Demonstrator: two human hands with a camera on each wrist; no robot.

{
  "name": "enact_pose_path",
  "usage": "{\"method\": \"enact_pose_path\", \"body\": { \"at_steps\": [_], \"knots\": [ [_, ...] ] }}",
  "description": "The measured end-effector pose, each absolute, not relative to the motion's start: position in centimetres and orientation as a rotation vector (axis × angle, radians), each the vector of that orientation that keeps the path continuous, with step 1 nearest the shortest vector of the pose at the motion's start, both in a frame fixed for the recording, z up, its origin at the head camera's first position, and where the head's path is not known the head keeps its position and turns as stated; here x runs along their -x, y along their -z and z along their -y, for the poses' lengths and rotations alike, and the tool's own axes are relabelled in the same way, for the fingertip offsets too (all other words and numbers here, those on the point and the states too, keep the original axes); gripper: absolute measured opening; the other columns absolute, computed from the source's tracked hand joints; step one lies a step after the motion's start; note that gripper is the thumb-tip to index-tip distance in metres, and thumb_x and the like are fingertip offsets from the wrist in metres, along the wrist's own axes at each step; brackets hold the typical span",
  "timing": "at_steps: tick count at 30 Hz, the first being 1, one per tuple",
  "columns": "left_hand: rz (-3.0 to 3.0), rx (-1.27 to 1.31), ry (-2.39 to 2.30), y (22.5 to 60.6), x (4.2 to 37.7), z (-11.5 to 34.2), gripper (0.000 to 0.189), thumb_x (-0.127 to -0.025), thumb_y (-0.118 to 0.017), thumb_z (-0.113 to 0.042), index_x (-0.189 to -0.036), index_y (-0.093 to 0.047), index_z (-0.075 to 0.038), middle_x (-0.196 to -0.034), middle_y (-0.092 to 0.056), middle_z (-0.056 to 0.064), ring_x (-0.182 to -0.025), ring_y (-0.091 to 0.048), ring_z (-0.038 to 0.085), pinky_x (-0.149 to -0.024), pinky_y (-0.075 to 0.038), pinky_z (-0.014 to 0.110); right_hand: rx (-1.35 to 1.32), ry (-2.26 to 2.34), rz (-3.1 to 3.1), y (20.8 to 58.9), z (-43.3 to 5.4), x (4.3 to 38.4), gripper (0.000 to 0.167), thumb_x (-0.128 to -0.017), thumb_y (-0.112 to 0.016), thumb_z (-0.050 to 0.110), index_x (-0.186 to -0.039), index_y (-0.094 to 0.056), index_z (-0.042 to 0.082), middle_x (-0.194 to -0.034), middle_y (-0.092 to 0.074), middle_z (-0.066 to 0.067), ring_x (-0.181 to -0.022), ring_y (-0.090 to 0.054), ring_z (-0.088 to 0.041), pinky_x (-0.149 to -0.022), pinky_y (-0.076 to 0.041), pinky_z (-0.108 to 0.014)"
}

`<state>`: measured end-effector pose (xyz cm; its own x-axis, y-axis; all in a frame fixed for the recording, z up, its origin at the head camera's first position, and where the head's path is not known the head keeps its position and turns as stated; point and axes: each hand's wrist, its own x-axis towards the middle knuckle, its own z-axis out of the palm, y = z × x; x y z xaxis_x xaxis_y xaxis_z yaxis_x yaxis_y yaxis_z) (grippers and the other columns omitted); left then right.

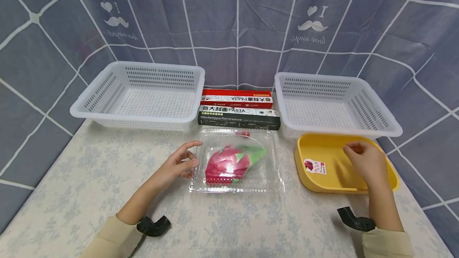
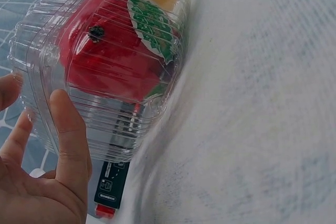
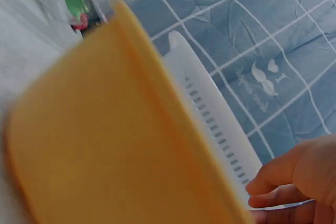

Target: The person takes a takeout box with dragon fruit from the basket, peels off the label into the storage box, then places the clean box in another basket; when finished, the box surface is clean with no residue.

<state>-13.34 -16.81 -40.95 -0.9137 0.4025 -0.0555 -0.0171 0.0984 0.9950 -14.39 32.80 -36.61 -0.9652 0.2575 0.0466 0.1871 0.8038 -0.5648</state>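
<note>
A clear plastic clamshell box (image 1: 274, 178) lies in the middle of the table, with a pink dragon fruit (image 1: 227, 162) with green leaf tips inside it. My left hand (image 1: 179, 162) is at the box's left side, its fingers loosely bent. In the left wrist view the fingertips (image 2: 60, 103) touch the ribbed wall and rim. Over the yellow container (image 1: 331, 189) hovers my right hand (image 1: 369, 162), fingers curled with the tips drawn together and no object showing in them. A small label with a dragon fruit picture (image 1: 315, 167) lies at that container's left inside.
Behind the clamshell lie a red pasta box (image 1: 236, 93) and a black pasta box (image 1: 238, 118). White perforated baskets stand at the back left (image 1: 154, 120) and back right (image 1: 340, 128). A blue checked cloth (image 1: 236, 23) hangs behind and at the sides.
</note>
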Motion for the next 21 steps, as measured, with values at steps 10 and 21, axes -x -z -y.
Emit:
{"method": "enact_pose_path", "body": {
  "at_steps": [10, 21],
  "knots": [
    [-2.055, -0.402, -1.891, 41.0, 13.4, 16.9, 0.052, -0.098, -0.056, -0.013, -0.145, -0.034, -0.007, -0.096, -0.047, 0.013, -0.071, -0.056, 0.015, -0.063, -0.054, 0.032, 0.777, -1.379, 2.551, 35.0, -35.3, 16.7, 0.027, -0.095, -0.057, 0.029, -0.104, -0.055, 0.004, -0.078, -0.052, 0.012, -0.061, -0.054, 0.005, -0.058, -0.043, -0.012],
    [-2.019, -0.448, -1.948, 41.2, 13.3, 16.7, 0.049, -0.098, -0.055, -0.01, -0.143, -0.036, -0.008, -0.095, -0.046, 0.011, -0.069, -0.053, 0.012, -0.06, -0.053, 0.029, 0.957, -2.092, 1.638, 35.3, -34.9, 18.7, 0.025, -0.093, -0.062, 0.007, -0.101, -0.04, 0.014, -0.094, -0.049, -0.003, -0.05, -0.064, -0.012, -0.051, -0.054, -0.021]
  ]
}}
